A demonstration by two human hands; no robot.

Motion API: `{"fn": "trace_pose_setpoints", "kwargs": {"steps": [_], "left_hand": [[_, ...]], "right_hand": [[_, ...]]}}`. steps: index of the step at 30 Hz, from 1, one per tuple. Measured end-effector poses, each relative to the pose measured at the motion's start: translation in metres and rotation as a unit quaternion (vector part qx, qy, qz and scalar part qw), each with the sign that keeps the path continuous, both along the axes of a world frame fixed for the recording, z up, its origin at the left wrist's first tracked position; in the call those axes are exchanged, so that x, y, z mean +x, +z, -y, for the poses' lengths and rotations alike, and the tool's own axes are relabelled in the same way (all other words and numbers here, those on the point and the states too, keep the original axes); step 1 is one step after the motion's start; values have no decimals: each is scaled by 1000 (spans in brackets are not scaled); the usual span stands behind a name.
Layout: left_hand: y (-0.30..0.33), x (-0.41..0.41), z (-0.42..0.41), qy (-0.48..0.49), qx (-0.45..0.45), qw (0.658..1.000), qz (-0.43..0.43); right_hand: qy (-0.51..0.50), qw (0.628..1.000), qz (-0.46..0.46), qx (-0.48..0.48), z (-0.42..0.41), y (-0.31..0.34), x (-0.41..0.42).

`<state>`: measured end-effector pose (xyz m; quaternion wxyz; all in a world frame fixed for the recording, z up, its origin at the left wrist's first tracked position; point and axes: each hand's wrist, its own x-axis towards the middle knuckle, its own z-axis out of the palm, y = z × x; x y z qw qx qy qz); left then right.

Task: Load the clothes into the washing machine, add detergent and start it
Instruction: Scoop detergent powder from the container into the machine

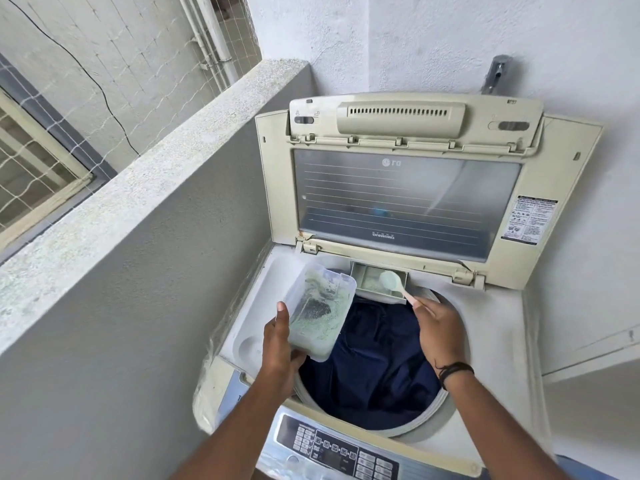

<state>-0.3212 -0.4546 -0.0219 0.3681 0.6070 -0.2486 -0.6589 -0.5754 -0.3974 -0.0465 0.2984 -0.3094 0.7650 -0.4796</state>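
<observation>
The top-loading washing machine (491, 327) stands with its lid (408, 199) raised against the wall. Dark blue clothes (374, 362) fill the drum. My left hand (280, 348) grips a clear plastic tub (320, 310) of pale green detergent powder, held over the drum's left rim. My right hand (438, 327) pinches the handle of a small scoop (391, 282). The scoop's bowl holds green powder and hovers over the open detergent drawer (369, 277) at the drum's back edge. Some powder lies in the drawer.
The control panel (332, 448) with buttons runs along the machine's near edge. A grey parapet wall (145, 209) stands close on the left, with netting beyond it. A tap (495, 72) juts from the white wall behind the lid.
</observation>
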Motion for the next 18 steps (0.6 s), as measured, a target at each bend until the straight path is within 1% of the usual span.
{"fn": "trace_pose_setpoints", "kwargs": {"steps": [4, 8, 13, 18], "left_hand": [[-6, 9, -5, 1, 0, 1000, -5], [-6, 13, -12, -11, -9, 1000, 0], [-1, 12, -18, -21, -2, 1000, 4], [1, 12, -18, -18, -3, 1000, 1]], "right_hand": [[65, 994, -90, 12, -5, -13, 4], [112, 970, -215, 15, -11, -17, 5], [131, 951, -278, 25, -14, -15, 7], [142, 944, -297, 25, -16, -13, 9]]}}
